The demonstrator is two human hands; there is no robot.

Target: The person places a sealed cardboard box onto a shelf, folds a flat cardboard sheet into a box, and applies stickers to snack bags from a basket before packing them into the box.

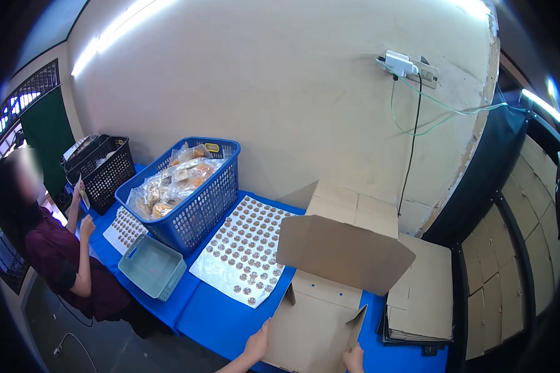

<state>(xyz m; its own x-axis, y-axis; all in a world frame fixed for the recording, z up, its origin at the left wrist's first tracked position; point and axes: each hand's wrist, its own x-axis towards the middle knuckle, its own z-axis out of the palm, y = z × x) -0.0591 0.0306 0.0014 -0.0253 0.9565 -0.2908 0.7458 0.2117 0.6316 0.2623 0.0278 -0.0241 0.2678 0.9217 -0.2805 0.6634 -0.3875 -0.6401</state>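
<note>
An open brown cardboard box (311, 320) lies on the blue-covered table in front of me, its large flap raised at the back. My left hand (256, 341) is closed on the box's left edge. At the right edge of the same box, my right hand (353, 359) grips the cardboard near a folded corner tab. Behind the box stands another folded cardboard piece (354, 208). Left of the box, a white sheet (233, 273) bears several rows of small round brown items.
A blue basket (214, 205) holds plastic bags, with a grey-green tray (152, 267) before it. Black crates (106, 174) stand farther left. A person (62, 261) stands at the left. Flat cardboard sheets (420, 292) are stacked at the right.
</note>
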